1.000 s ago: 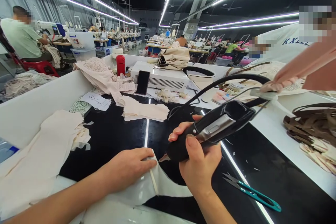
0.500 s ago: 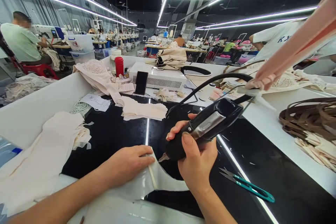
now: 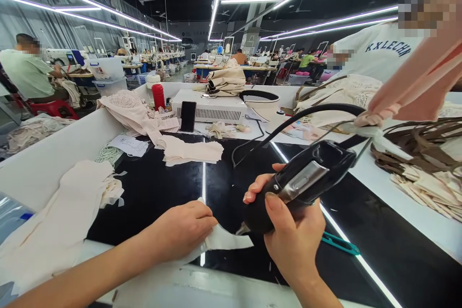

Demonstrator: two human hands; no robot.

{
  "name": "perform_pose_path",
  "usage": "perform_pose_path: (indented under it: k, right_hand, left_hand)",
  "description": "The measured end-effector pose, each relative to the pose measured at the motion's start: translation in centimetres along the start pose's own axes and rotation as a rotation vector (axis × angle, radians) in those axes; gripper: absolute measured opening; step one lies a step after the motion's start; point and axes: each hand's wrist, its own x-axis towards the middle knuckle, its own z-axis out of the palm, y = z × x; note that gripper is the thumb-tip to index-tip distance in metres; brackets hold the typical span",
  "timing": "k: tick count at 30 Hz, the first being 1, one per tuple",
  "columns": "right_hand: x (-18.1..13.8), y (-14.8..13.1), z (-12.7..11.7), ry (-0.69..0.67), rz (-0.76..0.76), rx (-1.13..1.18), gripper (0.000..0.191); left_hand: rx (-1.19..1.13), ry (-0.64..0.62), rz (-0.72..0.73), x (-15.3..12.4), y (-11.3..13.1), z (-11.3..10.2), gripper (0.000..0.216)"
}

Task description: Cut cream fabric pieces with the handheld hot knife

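Observation:
My right hand [image 3: 292, 231] is wrapped around a black corded power tool [image 3: 306, 173] with a silver side plate and a narrow metal tip. That tip points down-left and is beside the curved edge of a pale fabric piece [image 3: 231, 239]; whether they touch I cannot tell. My left hand [image 3: 184, 228] has its fingers closed on this fabric, pinching it just above the black work surface [image 3: 173, 192]. Part of the fabric is hidden under that hand. Teal thread snips [image 3: 341, 243] lie right of my right hand, their blades hidden behind it.
Pale fabric stacks [image 3: 79, 187] lie at left, more cut pieces [image 3: 191, 149] ahead. A phone [image 3: 188, 116] leans against a white vented box [image 3: 209, 106]. A pink cloth strip [image 3: 404, 82] is tied near the tool's cable. Brown straps [image 3: 407, 147] lie at right. A person [image 3: 375, 53] is beyond.
My right hand and the tool have moved right and slightly down. The left fingers, flat on the fabric before, are now bunched on it. The fabric has shifted, and the snips are partly covered.

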Motion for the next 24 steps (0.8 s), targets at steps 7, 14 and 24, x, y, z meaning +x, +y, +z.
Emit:
perform_pose_path:
  k: [7,14,24]
  right_hand:
    - [-1.1,-0.4,-1.3,0.012,-0.027,-0.058,0.037]
    - [-0.7,-0.2,-0.6,0.026,-0.016,-0.016,0.037]
    - [0.1,2.3,3.3,-0.038,-0.025,0.055,0.024]
  left_hand:
    - [-0.018,0.017,-0.006,-1.3,-0.2,0.2,0.020]
    - [0.027,0.036,-0.002,-1.8,0.0,0.3,0.022]
    - [0.092,0.066,-0.006,-1.9,0.2,0.8,0.025]
